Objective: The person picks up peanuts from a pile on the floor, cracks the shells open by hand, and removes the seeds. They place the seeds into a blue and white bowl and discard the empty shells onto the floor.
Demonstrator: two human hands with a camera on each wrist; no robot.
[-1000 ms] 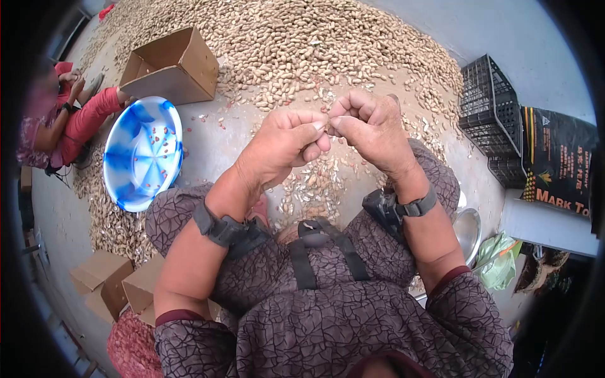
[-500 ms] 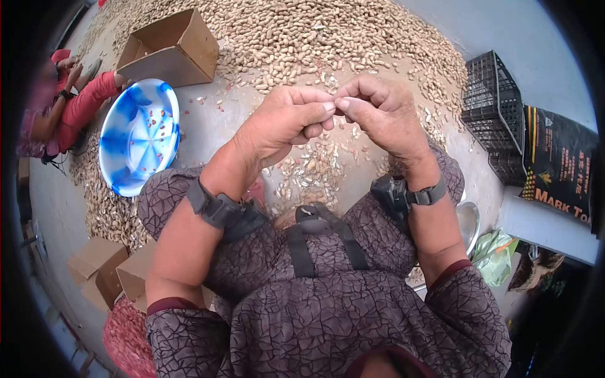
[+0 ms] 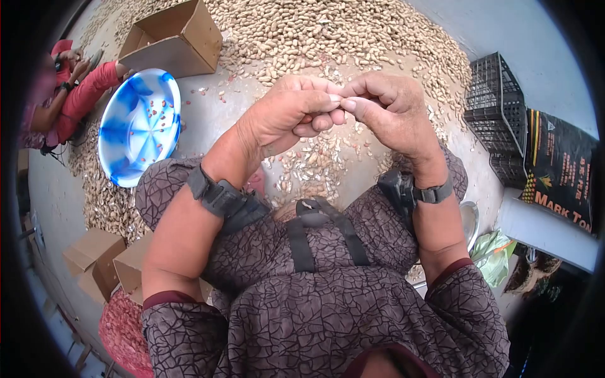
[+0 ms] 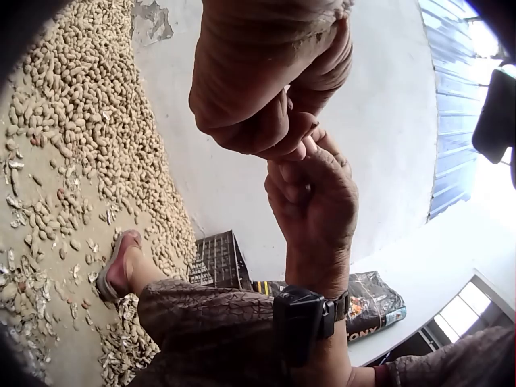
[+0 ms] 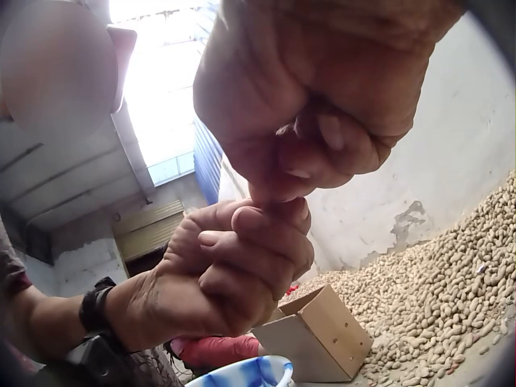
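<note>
The left hand [image 3: 283, 114] and the right hand [image 3: 396, 114] meet at thumb and forefinger, and their tips pinch a small piece [image 3: 342, 103], mostly covered, so its kind is not clear. Tan peanuts [image 3: 328, 39], many in whole shells, lie in a wide heap toward the far edge of the floor [image 3: 205, 126]. Broken pale shells [image 3: 312, 169] are scattered below the hands. Loose reddish kernels [image 3: 162, 114] lie inside the blue-and-white basin [image 3: 116, 129], several toward its right edge.

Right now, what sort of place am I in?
Probably an indoor peanut-shelling area: a large heap of unshelled peanuts, scattered shell pieces, and a blue-and-white basin holding some reddish kernels.
</note>
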